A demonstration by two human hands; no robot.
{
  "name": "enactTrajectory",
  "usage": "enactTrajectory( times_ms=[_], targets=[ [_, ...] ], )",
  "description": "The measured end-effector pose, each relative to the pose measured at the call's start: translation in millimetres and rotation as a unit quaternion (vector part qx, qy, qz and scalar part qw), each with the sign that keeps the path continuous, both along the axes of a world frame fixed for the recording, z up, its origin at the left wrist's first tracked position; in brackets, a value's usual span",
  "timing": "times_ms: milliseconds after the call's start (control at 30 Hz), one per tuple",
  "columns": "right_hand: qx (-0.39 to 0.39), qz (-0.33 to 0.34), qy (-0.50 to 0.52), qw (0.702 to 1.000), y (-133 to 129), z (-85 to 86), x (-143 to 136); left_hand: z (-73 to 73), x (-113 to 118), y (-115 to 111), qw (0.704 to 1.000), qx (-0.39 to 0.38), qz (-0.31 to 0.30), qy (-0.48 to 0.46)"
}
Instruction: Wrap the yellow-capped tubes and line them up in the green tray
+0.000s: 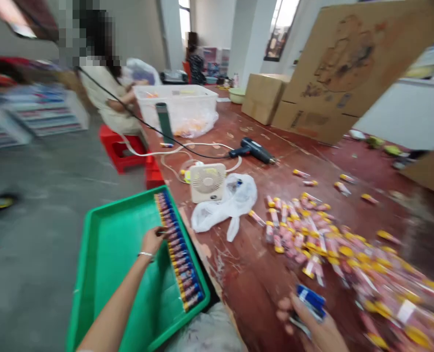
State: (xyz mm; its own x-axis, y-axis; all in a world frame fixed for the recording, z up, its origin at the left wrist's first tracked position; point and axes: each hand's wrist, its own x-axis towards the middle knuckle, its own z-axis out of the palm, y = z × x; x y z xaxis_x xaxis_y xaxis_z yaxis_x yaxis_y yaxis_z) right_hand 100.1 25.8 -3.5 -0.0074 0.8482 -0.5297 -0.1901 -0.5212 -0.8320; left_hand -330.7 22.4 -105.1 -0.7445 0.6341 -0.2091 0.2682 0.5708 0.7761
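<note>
My left hand [153, 242] reaches into a green tray [117, 254], its fingers drawn together at the left side of a row of small tubes [180, 259]. The row shows yellow ends on the left and blue ends on the right. Whatever those fingertips pinch is too small and blurred to name. Low over the table, my right hand [315, 325] is closed on a small bunch of blue wrappers [311, 302], partly silvery-white. Beyond it lies a large heap of pink tubes with yellow caps [308, 230], some scattered loose.
A small cream fan [208, 183] stands beside a white plastic bag [235, 203]. Behind lies a heat gun [253, 150] with its cable. A green cylinder [164, 122], a clear bin [180, 100] and cardboard boxes [264, 98] stand farther back. Another person [102, 93] sits at left.
</note>
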Motion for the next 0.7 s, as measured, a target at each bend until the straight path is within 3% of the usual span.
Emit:
enactTrajectory(
  times_ms=[100,200,267,333,400,500,600,700],
  targets=[
    [0.040,0.025,0.037,0.998,2,0.5,-2,13.4,11,0,0.999,0.020,0.010,0.042],
    [0.073,-0.012,0.038,0.997,5,-7.4,-1,33.1,48,-3,0.994,0.082,0.033,0.071],
    [0.081,-0.034,0.051,0.995,5,-12.3,0,54.3,97,-11,0.986,0.163,-0.011,0.015],
    [0.083,-0.042,0.073,0.993,2,-14.4,-1,77.4,159,-18,0.969,0.171,-0.140,-0.115],
    [0.083,-0.038,0.090,0.992,0,-13.5,-1,95.8,221,-19,0.930,0.149,-0.256,-0.217],
    [0.079,-0.032,0.096,0.992,-3,-8.7,1,109.6,287,-10,0.869,0.141,-0.320,-0.350],
    [0.079,-0.029,0.100,0.991,-7,-4.7,6,112.5,313,0,0.825,0.133,-0.333,-0.437],
    [0.085,-0.019,0.117,0.989,-10,-4.1,13,113.1,316,6,0.800,0.107,-0.349,-0.477]
  ],
)
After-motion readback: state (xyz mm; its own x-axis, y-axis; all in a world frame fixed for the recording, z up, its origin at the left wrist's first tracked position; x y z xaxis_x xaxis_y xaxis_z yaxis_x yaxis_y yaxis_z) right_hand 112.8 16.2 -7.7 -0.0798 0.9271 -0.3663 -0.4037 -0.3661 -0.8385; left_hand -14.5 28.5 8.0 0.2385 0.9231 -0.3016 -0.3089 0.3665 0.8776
